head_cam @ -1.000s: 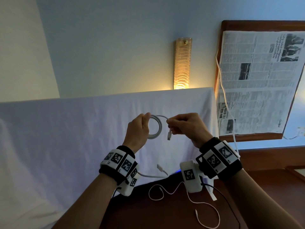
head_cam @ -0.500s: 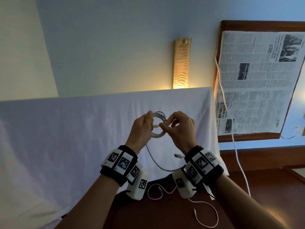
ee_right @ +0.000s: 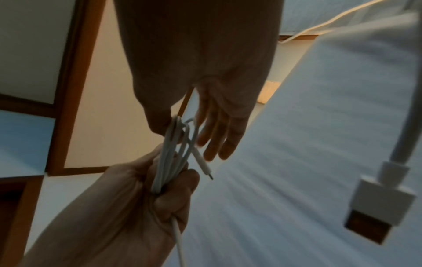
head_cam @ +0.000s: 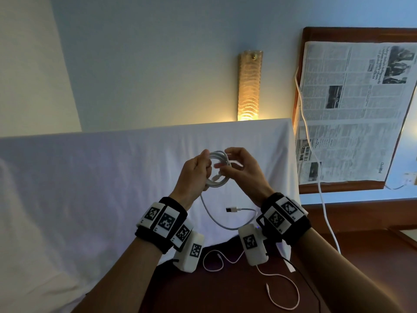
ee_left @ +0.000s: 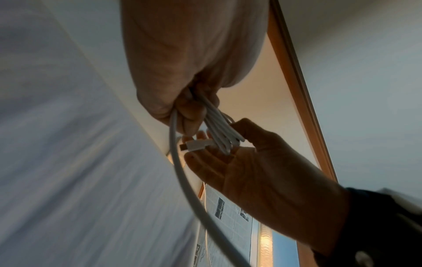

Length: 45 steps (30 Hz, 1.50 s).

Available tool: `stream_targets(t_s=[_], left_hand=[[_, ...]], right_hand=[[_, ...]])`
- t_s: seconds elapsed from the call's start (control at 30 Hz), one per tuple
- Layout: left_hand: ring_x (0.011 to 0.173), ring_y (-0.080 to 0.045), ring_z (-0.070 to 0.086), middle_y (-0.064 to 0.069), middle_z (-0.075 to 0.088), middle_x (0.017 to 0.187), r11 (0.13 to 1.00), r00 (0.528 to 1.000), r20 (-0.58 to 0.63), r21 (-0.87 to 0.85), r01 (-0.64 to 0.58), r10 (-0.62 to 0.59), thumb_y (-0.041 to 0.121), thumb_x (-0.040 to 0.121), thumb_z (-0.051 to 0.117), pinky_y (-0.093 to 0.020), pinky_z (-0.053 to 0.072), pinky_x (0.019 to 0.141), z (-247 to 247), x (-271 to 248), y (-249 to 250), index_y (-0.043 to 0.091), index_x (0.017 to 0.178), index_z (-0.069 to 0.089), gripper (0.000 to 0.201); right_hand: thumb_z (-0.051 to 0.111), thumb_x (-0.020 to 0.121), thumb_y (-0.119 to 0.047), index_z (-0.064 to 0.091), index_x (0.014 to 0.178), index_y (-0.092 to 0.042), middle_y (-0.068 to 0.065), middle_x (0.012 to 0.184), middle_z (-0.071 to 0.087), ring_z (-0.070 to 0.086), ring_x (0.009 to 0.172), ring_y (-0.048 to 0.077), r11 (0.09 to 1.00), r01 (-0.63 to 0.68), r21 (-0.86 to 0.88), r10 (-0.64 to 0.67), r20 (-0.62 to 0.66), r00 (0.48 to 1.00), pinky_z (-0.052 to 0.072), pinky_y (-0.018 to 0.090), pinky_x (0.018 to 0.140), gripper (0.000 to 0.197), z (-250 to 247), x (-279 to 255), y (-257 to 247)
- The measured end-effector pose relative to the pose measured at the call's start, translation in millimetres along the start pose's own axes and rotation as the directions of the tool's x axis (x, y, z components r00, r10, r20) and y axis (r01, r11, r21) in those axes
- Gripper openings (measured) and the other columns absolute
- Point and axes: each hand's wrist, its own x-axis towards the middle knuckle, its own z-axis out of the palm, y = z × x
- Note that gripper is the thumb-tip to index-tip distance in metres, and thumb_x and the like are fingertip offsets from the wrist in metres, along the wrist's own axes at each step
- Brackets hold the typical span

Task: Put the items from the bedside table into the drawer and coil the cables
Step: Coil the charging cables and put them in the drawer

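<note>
A white charging cable point(head_cam: 217, 168) is wound into a small coil in front of me, above the bed. My left hand point(head_cam: 204, 164) grips one side of the coil in its curled fingers point(ee_left: 189, 115). My right hand point(head_cam: 225, 160) holds the other side between thumb and nearly straight fingers point(ee_right: 217, 137). The cable's small plug point(ee_right: 203, 166) sticks out of the coil near my right fingers. The loose tail drops from my left fist, curves under my wrists and ends in a USB plug point(head_cam: 231, 209) hanging free. A thin white cable point(head_cam: 282, 288) lies uncoiled on the dark bedside table point(head_cam: 225, 292).
A white sheet point(head_cam: 101, 188) covers the bed behind my hands. A lit wall lamp point(head_cam: 249, 86) and a wood-framed newspaper point(head_cam: 349, 109) are on the wall. Another white cord point(head_cam: 316, 168) runs along the frame. A black wire point(head_cam: 304, 279) crosses the table.
My right hand came back to the coil and laid more cable on it. The coil is thicker, the hanging tail shorter, and the USB plug has risen off the table.
</note>
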Motion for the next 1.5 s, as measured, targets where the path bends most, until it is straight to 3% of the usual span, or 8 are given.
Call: stream_targets(t_s=[0.13, 0.33, 0.5, 0.9, 1.03, 1.27, 1.4, 1.5], left_hand=[[0.052, -0.01, 0.029, 0.004, 0.03, 0.058, 0.999, 1.0, 0.009, -0.043, 0.001, -0.001, 0.042, 0.104, 0.029, -0.024, 0.03, 0.049, -1.9, -1.2, 2.0, 0.019, 0.069, 0.041, 0.044], [0.048, -0.01, 0.026, 0.006, 0.03, 0.053, 0.991, 0.996, 0.078, -0.125, 0.049, -0.039, 0.041, 0.104, 0.032, -0.022, 0.027, 0.046, -2.0, -4.0, 4.8, 0.019, 0.068, 0.043, 0.043], [0.046, -0.008, 0.027, 0.01, 0.033, 0.049, 0.987, 0.999, 0.035, -0.162, 0.013, -0.007, 0.039, 0.103, 0.035, -0.024, 0.026, 0.047, -8.4, 2.0, 8.8, 0.02, 0.062, 0.043, 0.046], [0.066, -0.014, 0.039, -0.003, 0.047, 0.077, 0.999, 0.997, -0.06, -0.021, -0.039, 0.037, 0.047, 0.101, 0.034, -0.027, 0.034, 0.057, -0.5, 2.6, -2.3, 0.013, 0.092, 0.058, 0.043], [0.063, -0.013, 0.038, -0.005, 0.047, 0.077, 0.996, 0.995, -0.044, 0.013, -0.084, 0.084, 0.048, 0.101, 0.035, -0.025, 0.033, 0.055, -2.6, 3.9, -5.5, 0.005, 0.09, 0.057, 0.049], [0.051, -0.006, 0.033, 0.002, 0.037, 0.058, 0.884, 0.944, 0.023, 0.345, -0.316, 0.329, 0.032, 0.102, 0.042, -0.017, 0.031, 0.051, -46.6, 0.1, -51.4, 0.016, 0.081, 0.06, 0.032], [0.041, -0.007, 0.031, 0.009, 0.037, 0.046, 0.878, 0.958, -0.152, 0.456, -0.149, 0.242, 0.018, 0.102, 0.041, -0.022, 0.031, 0.047, -62.0, -3.0, -91.8, 0.021, 0.077, 0.057, 0.03], [0.051, -0.013, 0.05, 0.004, 0.054, 0.056, 0.75, 0.981, 0.165, 0.635, -0.184, 0.101, 0.024, 0.096, 0.046, -0.028, 0.042, 0.059, -45.3, -14.8, -83.5, 0.023, 0.068, 0.053, 0.029]], right_hand=[[0.061, 0.087, -0.003, 0.063, 0.107, -0.001, 0.012, 0.083, 0.069, 0.065, 0.081, 0.018, 0.998, -0.011, 0.067, 0.0, 0.155, 0.988, 0.052, 0.035, 0.082, 0.02, -3.7, -1.2, -4.3], [0.054, 0.093, -0.016, 0.057, 0.108, -0.005, 0.005, 0.078, 0.058, 0.056, 0.078, 0.018, 1.0, 0.028, 0.003, -0.028, 0.271, 0.962, 0.046, 0.034, 0.078, 0.018, -10.0, -7.0, -8.4], [0.038, 0.093, -0.044, 0.059, 0.096, -0.002, -0.013, 0.064, 0.039, 0.035, 0.062, 0.009, 0.979, 0.105, -0.173, -0.06, 0.249, 0.967, 0.033, 0.025, 0.064, 0.047, -10.4, -12.6, -5.5], [0.042, 0.098, -0.034, 0.062, 0.083, -0.014, 0.013, 0.078, 0.017, 0.014, 0.072, 0.029, 0.942, -0.134, 0.306, 0.053, 0.26, 0.964, 0.028, 0.029, 0.064, 0.032, 0.4, -23.9, -10.3], [0.036, 0.103, -0.03, 0.056, 0.079, -0.015, 0.004, 0.071, 0.043, 0.023, 0.06, 0.016, 0.846, -0.233, 0.48, 0.073, 0.328, 0.942, 0.029, 0.026, 0.058, 0.035, 3.0, -27.1, -14.0], [0.034, 0.1, -0.036, 0.048, 0.072, -0.022, -0.009, 0.056, 0.033, 0.02, 0.047, 0.007, 0.722, -0.237, 0.65, 0.105, 0.236, 0.966, 0.02, 0.022, 0.052, 0.035, -39.0, -8.5, -35.9], [0.033, 0.102, -0.036, 0.05, 0.073, -0.021, -0.009, 0.058, 0.032, 0.015, 0.055, 0.011, 0.782, -0.191, 0.593, 0.106, 0.174, 0.979, 0.023, 0.022, 0.052, 0.037, -59.1, -4.6, -41.5], [0.037, 0.103, -0.032, 0.049, 0.075, -0.019, -0.007, 0.059, 0.044, 0.023, 0.057, 0.012, 0.954, -0.107, 0.28, 0.088, 0.081, 0.993, 0.023, 0.024, 0.054, 0.033, -55.9, -0.5, -35.7]])
